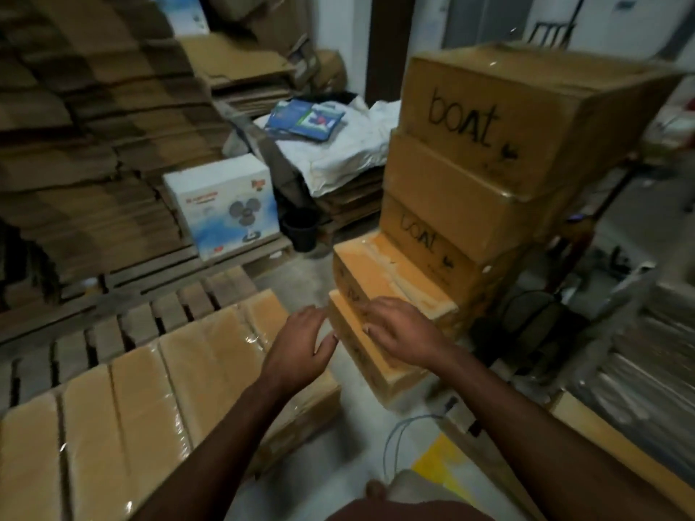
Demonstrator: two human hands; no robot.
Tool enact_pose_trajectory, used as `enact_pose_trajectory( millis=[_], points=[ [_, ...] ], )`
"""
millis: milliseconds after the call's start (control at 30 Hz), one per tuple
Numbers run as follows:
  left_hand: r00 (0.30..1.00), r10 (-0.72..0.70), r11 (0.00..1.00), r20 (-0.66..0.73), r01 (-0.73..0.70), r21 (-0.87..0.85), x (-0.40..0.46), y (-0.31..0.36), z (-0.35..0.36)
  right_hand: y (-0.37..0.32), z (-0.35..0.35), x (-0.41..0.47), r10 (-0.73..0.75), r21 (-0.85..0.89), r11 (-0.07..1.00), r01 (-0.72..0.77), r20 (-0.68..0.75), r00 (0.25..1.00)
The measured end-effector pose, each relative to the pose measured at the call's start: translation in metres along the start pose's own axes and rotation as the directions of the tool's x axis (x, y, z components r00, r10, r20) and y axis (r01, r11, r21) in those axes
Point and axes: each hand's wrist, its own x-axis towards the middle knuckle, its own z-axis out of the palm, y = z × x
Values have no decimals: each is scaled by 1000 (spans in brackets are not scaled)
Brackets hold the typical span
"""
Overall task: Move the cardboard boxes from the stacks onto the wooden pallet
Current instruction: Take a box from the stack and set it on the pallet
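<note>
A stepped stack of taped cardboard boxes stands at the centre right, with a tall column marked "boat" (500, 118) behind it. The lowest box (380, 366) juts out toward me, and a second box (398, 276) lies on it. My left hand (301, 344) is at the left end of the lowest box with fingers extended, near or touching it. My right hand (398, 332) rests with spread fingers on that box's top, against the front of the box above. A row of several wrapped boxes (150, 400) lies on the wooden pallet (143, 314) at left.
Flattened cardboard is piled high at the far left (86, 126). A white fan carton (225, 208) sits on another pallet, with a black bucket (301, 229) beside it. Cloth-covered sheets (338, 152) lie behind. Wrapped goods fill the right side (639, 362). A cable loops on the floor (406, 434).
</note>
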Motion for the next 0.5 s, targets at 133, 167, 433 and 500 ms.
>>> enact_pose_trajectory(
  millis=[133, 167, 433, 500],
  points=[
    [991, 134, 991, 28, -134, 10, 45, 27, 11, 46, -42, -6, 44, -25, 999, -45, -67, 997],
    [987, 157, 988, 26, -157, 9, 60, 33, 15, 58, -55, -6, 55, -19, 998, -57, -99, 994],
    [971, 238, 971, 5, -238, -26, 211, 122, 69, 187, -170, 14, 83, 11, 996, -84, -271, 959],
    [961, 276, 959, -23, -277, -57, 253, 154, 87, 228, -204, 20, 95, 3, 995, -100, -318, 943]
  ],
)
